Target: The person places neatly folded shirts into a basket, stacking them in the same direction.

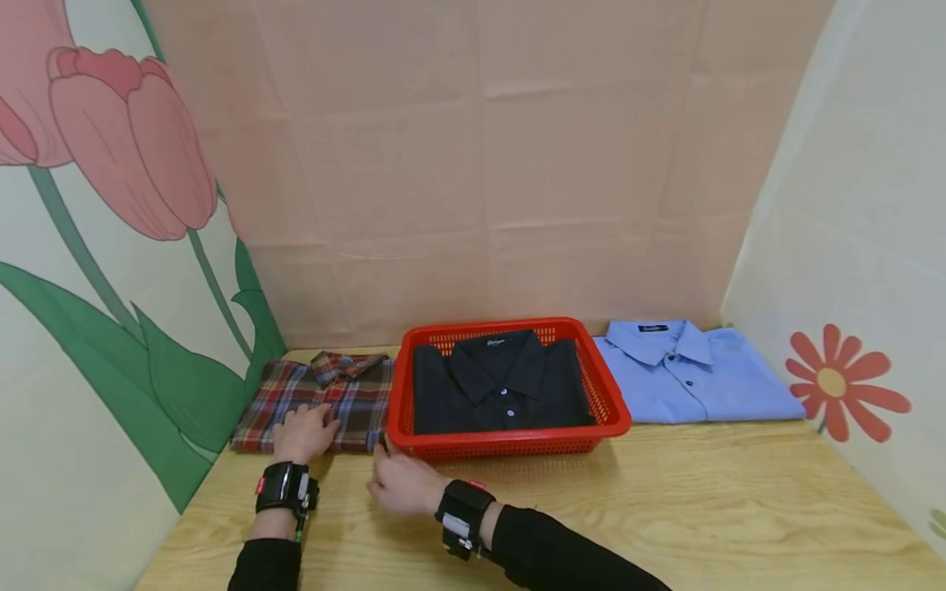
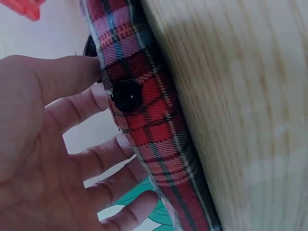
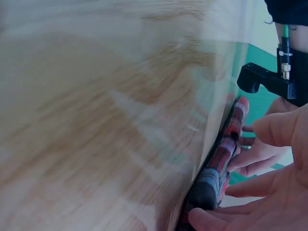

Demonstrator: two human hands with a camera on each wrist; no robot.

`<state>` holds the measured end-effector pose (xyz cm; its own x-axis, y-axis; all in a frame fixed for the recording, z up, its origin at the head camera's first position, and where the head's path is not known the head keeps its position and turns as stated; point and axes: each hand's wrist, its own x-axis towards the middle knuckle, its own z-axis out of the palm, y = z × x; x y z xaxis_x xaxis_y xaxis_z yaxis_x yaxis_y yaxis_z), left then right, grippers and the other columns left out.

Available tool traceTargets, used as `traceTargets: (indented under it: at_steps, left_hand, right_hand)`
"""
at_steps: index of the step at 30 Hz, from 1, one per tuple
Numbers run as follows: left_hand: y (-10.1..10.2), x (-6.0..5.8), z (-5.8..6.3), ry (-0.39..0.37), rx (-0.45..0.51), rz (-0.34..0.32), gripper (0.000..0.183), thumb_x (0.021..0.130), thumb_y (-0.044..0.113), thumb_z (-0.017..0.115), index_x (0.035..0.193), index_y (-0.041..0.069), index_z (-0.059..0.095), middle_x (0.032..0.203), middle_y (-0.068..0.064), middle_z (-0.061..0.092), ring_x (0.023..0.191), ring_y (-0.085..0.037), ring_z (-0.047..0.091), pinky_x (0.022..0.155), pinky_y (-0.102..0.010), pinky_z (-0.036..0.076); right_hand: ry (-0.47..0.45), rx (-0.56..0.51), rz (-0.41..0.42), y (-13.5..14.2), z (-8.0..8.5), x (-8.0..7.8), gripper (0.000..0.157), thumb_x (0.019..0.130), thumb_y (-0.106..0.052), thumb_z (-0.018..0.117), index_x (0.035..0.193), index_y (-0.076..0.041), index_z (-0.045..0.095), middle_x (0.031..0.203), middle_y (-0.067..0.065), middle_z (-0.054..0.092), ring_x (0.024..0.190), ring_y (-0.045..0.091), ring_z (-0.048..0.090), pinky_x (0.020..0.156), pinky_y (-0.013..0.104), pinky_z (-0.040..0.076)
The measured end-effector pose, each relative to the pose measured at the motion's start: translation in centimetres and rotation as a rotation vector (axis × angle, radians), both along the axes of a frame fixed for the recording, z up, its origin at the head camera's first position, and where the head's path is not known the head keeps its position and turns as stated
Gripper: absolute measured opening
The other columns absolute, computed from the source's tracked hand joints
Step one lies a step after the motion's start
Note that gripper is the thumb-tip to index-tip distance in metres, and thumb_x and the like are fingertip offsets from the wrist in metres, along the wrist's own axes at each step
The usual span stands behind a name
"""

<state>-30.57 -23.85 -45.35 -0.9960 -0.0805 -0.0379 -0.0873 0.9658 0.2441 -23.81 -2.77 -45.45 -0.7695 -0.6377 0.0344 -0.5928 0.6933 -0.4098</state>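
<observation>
A folded plaid shirt (image 1: pixel 284 394) in red, brown and blue lies on the table at the left, its collar toward the back wall. On its front part rests my left hand (image 1: pixel 303 433), fingers spread over the cloth. The left wrist view shows those fingertips on the plaid fabric beside a black button (image 2: pixel 127 95). My right hand (image 1: pixel 408 483) is at the shirt's front right corner, close to the basket. In the right wrist view its fingertips (image 3: pixel 204 219) meet the shirt's edge, with the thumb held apart.
A red plastic basket (image 1: pixel 510 443) stands right of the plaid shirt, holding a folded black shirt (image 1: pixel 480 402). Farther right lies a folded light blue shirt (image 1: pixel 687 377). A pinkish back wall (image 1: pixel 480 164) and flower-printed side walls bound the wooden table (image 1: pixel 702 492).
</observation>
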Motion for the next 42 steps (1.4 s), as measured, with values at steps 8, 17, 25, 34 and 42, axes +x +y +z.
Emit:
traceTargets:
  at_steps: [8, 17, 25, 34, 42]
  left_hand:
    - [-0.5, 0.2, 0.5, 0.01, 0.056, 0.039, 0.04, 0.1, 0.038, 0.053, 0.079, 0.007, 0.067, 0.073, -0.008, 0.062, 0.066, -0.025, 0.058, 0.057, -0.038, 0.041]
    - [-3.6, 0.7, 0.5, 0.205, 0.164, 0.24, 0.043, 0.098, 0.036, 0.053, 0.11, -0.004, 0.063, 0.103, -0.03, 0.063, 0.092, -0.047, 0.061, 0.071, -0.056, 0.047]
    - [-6.7, 1.4, -0.4, 0.066, 0.234, 0.333, 0.076, 0.094, 0.04, 0.057, 0.138, -0.015, 0.029, 0.133, -0.049, 0.031, 0.124, -0.064, 0.031, 0.1, -0.073, 0.026]
    - [-7.4, 1.5, 0.1, -0.039, 0.234, 0.303, 0.076, 0.096, 0.048, 0.051, 0.135, -0.015, 0.034, 0.136, -0.043, 0.038, 0.121, -0.059, 0.041, 0.101, -0.07, 0.029]
    - [-7.6, 2.1, 0.5, -0.033, 0.246, 0.29, 0.069, 0.098, 0.046, 0.046, 0.132, -0.013, 0.035, 0.135, -0.045, 0.038, 0.12, -0.061, 0.041, 0.097, -0.074, 0.027]
  right_hand:
    - [-0.244, -0.044, -0.148, -1.2, 0.3, -0.4, 0.079, 0.098, -0.037, 0.057, 0.154, 0.004, 0.02, 0.157, 0.026, 0.027, 0.122, 0.025, 0.057, 0.085, 0.027, 0.051]
    - [-0.296, -0.188, -0.231, -2.1, -0.1, -0.1, 0.081, 0.096, -0.035, 0.059, 0.152, 0.008, 0.019, 0.156, 0.03, 0.026, 0.129, 0.034, 0.05, 0.076, 0.031, 0.05]
    - [-0.388, -0.351, -0.33, -2.7, -0.6, -0.8, 0.081, 0.098, -0.031, 0.058, 0.153, 0.007, 0.014, 0.158, 0.024, 0.024, 0.135, 0.031, 0.042, 0.103, 0.04, 0.043]
    - [-0.331, -0.443, -0.386, -3.0, -0.7, -1.6, 0.061, 0.102, -0.014, 0.049, 0.15, 0.01, 0.021, 0.152, 0.026, 0.034, 0.133, 0.033, 0.045, 0.11, 0.046, 0.038]
    - [-0.341, -0.482, -0.417, -3.2, -1.1, -1.7, 0.056, 0.102, -0.011, 0.047, 0.148, 0.011, 0.026, 0.151, 0.026, 0.036, 0.136, 0.035, 0.04, 0.112, 0.049, 0.033]
